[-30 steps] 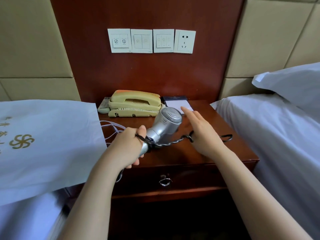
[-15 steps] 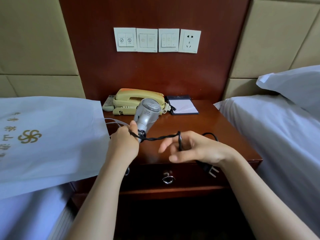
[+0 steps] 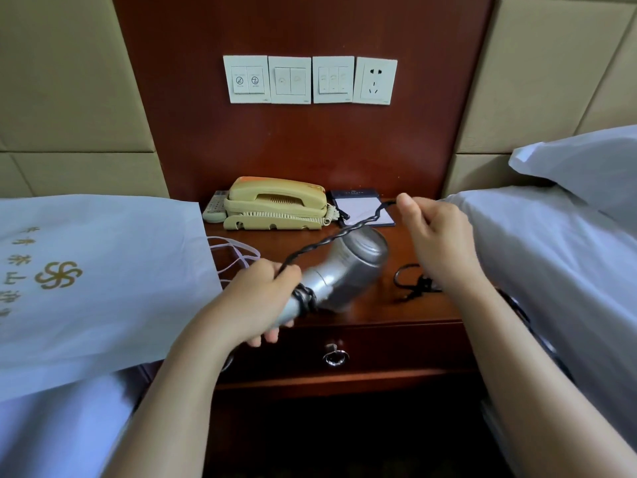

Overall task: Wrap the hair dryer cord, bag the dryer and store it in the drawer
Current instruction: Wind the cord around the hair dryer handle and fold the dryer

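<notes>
My left hand [image 3: 255,298] grips the handle of a silver hair dryer [image 3: 348,263], held above the front of the wooden nightstand [image 3: 379,308] with its head tilted to the right. A few turns of the black twisted cord [image 3: 331,236] sit around the handle. My right hand [image 3: 437,243] holds the cord pulled taut, raised up and to the right of the dryer. The slack cord loops on the tabletop under my right wrist. A white bag [image 3: 103,270] with a gold logo lies on the bed at left. The drawer [image 3: 344,346] with a ring pull is closed.
A yellow telephone [image 3: 275,205], a remote [image 3: 215,210] and a notepad [image 3: 365,210] sit at the back of the nightstand. Wall switches and a socket [image 3: 375,81] are above. White-sheeted beds flank both sides, with a pillow [image 3: 586,160] at right.
My right hand has swung from low in front up and back to the right, drawing the cord taut over the dryer. The dryer head has tipped down to the right.
</notes>
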The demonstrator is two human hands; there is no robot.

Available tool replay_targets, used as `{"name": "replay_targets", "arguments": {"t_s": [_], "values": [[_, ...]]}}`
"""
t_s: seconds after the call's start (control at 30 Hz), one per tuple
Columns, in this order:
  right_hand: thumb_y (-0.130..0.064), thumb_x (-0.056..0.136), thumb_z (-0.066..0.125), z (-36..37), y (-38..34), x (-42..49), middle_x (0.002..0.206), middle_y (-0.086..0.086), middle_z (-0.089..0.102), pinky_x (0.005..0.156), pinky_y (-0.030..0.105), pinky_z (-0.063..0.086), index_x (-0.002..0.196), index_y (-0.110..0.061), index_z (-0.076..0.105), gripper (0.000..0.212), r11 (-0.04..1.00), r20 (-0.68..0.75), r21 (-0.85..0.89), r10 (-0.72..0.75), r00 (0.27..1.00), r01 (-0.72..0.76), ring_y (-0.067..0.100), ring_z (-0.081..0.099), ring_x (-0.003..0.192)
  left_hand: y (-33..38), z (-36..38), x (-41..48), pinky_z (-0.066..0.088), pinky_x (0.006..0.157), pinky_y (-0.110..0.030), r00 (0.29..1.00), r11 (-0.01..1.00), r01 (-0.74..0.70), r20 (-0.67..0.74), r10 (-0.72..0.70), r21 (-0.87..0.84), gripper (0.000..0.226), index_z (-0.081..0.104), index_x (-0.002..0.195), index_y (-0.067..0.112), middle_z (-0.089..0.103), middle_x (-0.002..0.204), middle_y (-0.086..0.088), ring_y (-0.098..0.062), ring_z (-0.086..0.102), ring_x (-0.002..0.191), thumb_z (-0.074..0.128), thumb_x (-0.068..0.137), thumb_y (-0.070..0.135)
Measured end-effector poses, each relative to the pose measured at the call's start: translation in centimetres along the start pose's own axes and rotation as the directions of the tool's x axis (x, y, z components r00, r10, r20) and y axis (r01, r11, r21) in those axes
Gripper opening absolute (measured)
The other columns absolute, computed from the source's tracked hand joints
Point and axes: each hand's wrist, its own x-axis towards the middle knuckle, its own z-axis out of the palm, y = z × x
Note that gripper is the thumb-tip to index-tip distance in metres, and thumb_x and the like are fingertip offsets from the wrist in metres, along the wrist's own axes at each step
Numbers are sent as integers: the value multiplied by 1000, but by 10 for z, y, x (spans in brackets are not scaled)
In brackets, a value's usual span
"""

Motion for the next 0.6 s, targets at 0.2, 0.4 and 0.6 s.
{"name": "replay_targets", "arguments": {"t_s": [0.2, 0.4, 0.6], "values": [[-43, 95, 42, -5, 17, 3, 54, 18, 47, 59, 40, 40, 59, 1, 45, 58, 996, 105, -83, -4, 994, 13, 30, 45, 55, 8, -9, -21, 31, 37, -23, 934, 988, 0, 352, 55, -154, 36, 58, 80, 2, 61, 58, -13, -20, 44, 37, 39, 94, 29], [-11, 81, 64, 1, 31, -2, 49, -15, 54, 55, 26, 34, 51, -36, 59, 40, 986, 284, 169, -45, 958, -3, -3, 43, 59, -5, -5, 8, 30, 28, -16, 917, 691, 254, 395, 51, -677, 46, 65, 61, -4, 53, 42, -17, -20, 41, 22, 38, 88, 23], [-34, 91, 55, 6, 20, -8, 41, -3, 43, 54, 30, 32, 58, -13, 57, 39, 994, 326, -54, -70, 943, 92, 10, 41, 47, -15, -15, 19, 34, 28, -14, 947, 463, 226, 305, 101, -857, 41, 57, 85, -2, 55, 48, -12, -18, 42, 24, 52, 72, 37]]}}
